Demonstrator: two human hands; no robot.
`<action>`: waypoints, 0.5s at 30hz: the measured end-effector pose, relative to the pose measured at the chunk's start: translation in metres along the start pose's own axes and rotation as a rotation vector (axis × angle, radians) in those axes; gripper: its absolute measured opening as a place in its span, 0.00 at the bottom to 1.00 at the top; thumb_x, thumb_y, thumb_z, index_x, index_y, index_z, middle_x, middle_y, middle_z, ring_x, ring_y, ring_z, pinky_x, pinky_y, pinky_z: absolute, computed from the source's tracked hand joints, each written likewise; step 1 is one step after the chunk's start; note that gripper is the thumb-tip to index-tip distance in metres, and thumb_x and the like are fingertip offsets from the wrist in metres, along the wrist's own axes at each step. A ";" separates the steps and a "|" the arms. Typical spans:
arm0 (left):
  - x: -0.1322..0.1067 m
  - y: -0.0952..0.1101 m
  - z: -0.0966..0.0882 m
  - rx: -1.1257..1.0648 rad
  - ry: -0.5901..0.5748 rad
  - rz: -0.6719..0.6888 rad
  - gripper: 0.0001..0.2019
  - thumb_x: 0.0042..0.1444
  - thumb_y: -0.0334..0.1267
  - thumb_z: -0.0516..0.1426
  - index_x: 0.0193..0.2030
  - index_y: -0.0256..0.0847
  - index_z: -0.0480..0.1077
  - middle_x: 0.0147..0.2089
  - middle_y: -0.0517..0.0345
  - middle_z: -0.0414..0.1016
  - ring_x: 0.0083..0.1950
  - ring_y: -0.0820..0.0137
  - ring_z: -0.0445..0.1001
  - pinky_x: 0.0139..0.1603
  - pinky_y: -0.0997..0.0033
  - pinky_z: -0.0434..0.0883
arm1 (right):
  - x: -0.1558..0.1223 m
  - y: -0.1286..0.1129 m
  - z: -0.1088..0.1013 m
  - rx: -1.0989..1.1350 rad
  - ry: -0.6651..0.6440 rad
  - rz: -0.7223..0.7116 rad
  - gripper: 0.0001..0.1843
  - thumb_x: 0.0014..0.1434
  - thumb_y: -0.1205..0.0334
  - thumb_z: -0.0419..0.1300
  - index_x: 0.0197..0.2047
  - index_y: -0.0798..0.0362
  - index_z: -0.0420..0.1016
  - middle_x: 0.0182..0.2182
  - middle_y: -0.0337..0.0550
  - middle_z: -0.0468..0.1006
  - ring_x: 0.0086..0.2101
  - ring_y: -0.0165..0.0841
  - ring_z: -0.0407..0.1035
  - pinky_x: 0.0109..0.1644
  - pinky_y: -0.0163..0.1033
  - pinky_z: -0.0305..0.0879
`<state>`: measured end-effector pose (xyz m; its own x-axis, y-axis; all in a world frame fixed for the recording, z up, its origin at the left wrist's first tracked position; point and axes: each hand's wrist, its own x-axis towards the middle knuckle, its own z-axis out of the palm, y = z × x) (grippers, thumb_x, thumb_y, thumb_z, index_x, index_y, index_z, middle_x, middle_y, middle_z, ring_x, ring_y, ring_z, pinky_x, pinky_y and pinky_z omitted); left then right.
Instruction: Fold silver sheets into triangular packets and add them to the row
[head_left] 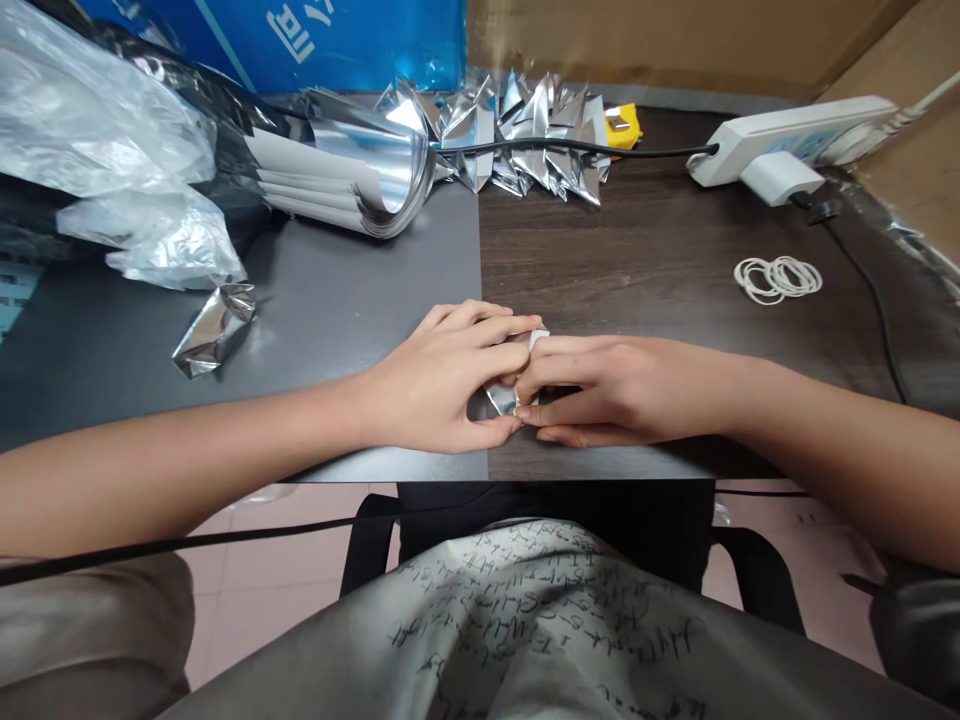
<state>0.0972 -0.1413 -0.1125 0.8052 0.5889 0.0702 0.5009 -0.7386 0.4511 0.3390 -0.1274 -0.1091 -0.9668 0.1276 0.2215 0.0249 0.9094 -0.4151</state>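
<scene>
A small folded silver foil packet [501,397] is held over the two-tone grey and dark woodgrain table [660,250], with the left hand [439,380] and right hand [622,392] meeting around it. Each grip is closed, clamped on the shiny folds. Beyond the packet lie a heap of pointed folded foil pieces [525,135] and a curved stack of white-backed foil sheets [352,170]. A crumpled foil scrap [214,328] sits left of the packet, and looped white rubber bands [776,279] sit right of it. Farther beyond, a blue carton [360,40] shows white lettering, too cropped to read.
</scene>
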 end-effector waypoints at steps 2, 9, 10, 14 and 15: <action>0.001 0.002 -0.001 -0.009 -0.010 -0.021 0.11 0.59 0.46 0.61 0.41 0.42 0.73 0.73 0.51 0.64 0.71 0.50 0.61 0.65 0.45 0.61 | -0.002 0.006 -0.002 0.021 0.037 -0.023 0.11 0.72 0.65 0.55 0.42 0.57 0.79 0.45 0.47 0.77 0.47 0.30 0.69 0.53 0.38 0.69; 0.006 -0.004 -0.014 -0.022 -0.110 0.014 0.13 0.59 0.48 0.63 0.41 0.41 0.71 0.74 0.50 0.63 0.73 0.46 0.57 0.67 0.40 0.59 | -0.021 0.047 -0.020 -0.031 0.238 0.074 0.09 0.67 0.59 0.63 0.45 0.52 0.83 0.43 0.44 0.80 0.42 0.29 0.73 0.49 0.38 0.72; 0.007 -0.005 -0.017 -0.030 -0.139 0.032 0.13 0.59 0.48 0.63 0.41 0.41 0.71 0.75 0.50 0.61 0.74 0.46 0.56 0.67 0.39 0.59 | -0.024 0.052 -0.022 -0.021 0.222 0.087 0.09 0.67 0.58 0.63 0.45 0.52 0.83 0.44 0.45 0.81 0.43 0.29 0.74 0.49 0.37 0.73; 0.009 -0.009 -0.027 -0.017 -0.229 0.099 0.11 0.62 0.46 0.62 0.43 0.42 0.72 0.76 0.49 0.59 0.75 0.45 0.53 0.68 0.37 0.59 | -0.028 0.056 -0.025 -0.020 0.175 0.092 0.12 0.69 0.57 0.61 0.44 0.51 0.85 0.47 0.46 0.80 0.45 0.28 0.74 0.51 0.37 0.73; 0.009 -0.009 -0.029 -0.004 -0.229 0.118 0.11 0.62 0.46 0.62 0.44 0.42 0.73 0.75 0.48 0.60 0.75 0.45 0.53 0.68 0.37 0.60 | -0.027 0.054 -0.025 -0.032 0.162 0.092 0.12 0.69 0.57 0.60 0.44 0.51 0.85 0.47 0.47 0.80 0.45 0.29 0.74 0.51 0.38 0.73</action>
<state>0.0908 -0.1198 -0.0904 0.9091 0.4088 -0.0805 0.3983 -0.7963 0.4551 0.3731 -0.0714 -0.1154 -0.9067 0.2700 0.3241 0.1213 0.9027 -0.4127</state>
